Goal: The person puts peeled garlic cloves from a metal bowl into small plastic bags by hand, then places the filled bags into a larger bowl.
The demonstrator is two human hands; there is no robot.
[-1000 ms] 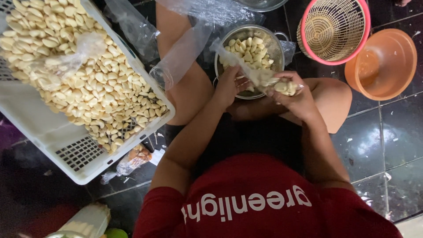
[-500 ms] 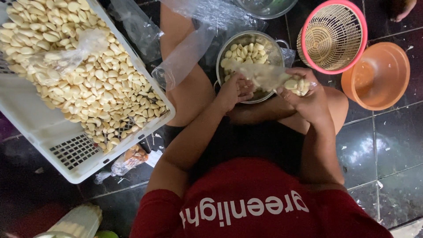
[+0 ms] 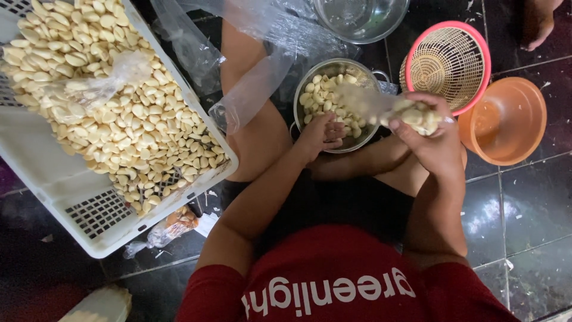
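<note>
From my remote seat I saw the white crate point(image 3: 53, 197) of peeled garlic lying left of the steel pot point(image 3: 310, 77). My right hand point(image 3: 432, 140) was clamped on a clear bag of cloves point(image 3: 411, 113) just right of the pot; my left hand point(image 3: 319, 134) dipped into it, fingers curled.

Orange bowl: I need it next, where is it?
In the head view, the orange bowl sits on the floor at far right, beside the pink basket, past the right hand.

Shiny metal bowl point(image 3: 310, 83), glossy tiles point(image 3: 518, 214)
</note>
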